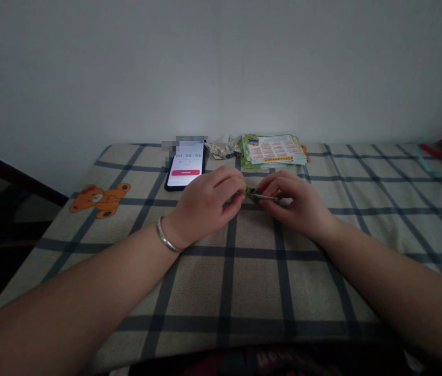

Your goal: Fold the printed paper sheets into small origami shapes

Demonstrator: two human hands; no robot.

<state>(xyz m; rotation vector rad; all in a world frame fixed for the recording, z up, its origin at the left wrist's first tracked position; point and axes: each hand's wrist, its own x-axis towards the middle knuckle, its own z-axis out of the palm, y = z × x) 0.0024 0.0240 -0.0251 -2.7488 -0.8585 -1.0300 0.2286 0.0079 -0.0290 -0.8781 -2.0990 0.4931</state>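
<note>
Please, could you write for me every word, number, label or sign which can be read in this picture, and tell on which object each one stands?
"00:08:56": on the screen of the phone.
Red button on that screen: marking too small to read.
Top sheet of the paper stack: print too small.
Folded paper: print unreadable.
Small held piece: nothing readable.
Dark garment: lettering too blurred.
</note>
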